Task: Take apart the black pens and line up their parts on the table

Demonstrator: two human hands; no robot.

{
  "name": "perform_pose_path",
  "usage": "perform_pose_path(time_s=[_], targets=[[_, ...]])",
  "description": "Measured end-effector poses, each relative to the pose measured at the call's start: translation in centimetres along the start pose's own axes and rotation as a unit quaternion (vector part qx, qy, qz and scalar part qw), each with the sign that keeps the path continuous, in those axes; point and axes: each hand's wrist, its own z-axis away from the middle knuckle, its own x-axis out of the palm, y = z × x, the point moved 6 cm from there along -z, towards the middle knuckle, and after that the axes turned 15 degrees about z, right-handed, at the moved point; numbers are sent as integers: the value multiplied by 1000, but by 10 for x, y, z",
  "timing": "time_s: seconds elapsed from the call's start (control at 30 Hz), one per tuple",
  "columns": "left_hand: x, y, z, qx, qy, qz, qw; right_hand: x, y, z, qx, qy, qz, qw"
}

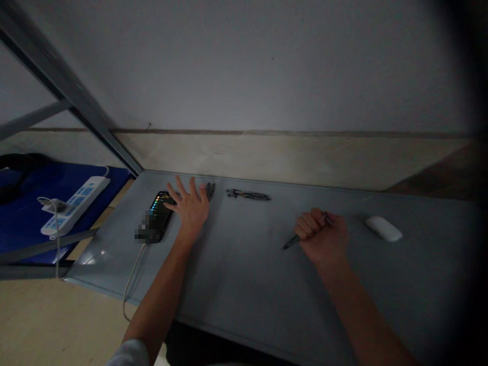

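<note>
My left hand (190,206) lies flat with fingers spread on the grey desk (247,269), its thumb touching a black phone (158,216) whose screen is lit. A white cable (133,274) runs from the phone over the desk's front edge. My right hand (322,236) is closed in a fist around a dark pen (292,242), tip pointing left and down onto the desk. A small dark object (210,190) lies just beyond my left fingers.
Another pen (247,194) lies near the wall. A white mouse (383,228) sits right of my right hand. A white power strip (74,204) rests on a blue surface (23,218) at left, behind a metal frame bar (68,84).
</note>
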Motion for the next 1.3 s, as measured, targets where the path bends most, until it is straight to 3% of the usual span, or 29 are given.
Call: perform_pose_path(time_s=[0.3,0.5,0.83,1.0,1.2,1.3], targets=[[14,-11,-11,33,-23,22,999,-5,-1,0,-5,38,29,999],[17,-8,-14,107,-12,58,993,-5,-1,-1,-7,44,21,999],[9,-8,-7,17,-7,-18,1000,-4,1,-2,4,34,29,999],[9,-4,-5,33,-17,-6,999,-5,2,-2,12,47,30,998],[20,30,16,188,-107,74,973,-5,0,-3,-11,41,14,999],[41,49,45,257,-233,94,933,-5,0,-3,-14,39,10,999]])
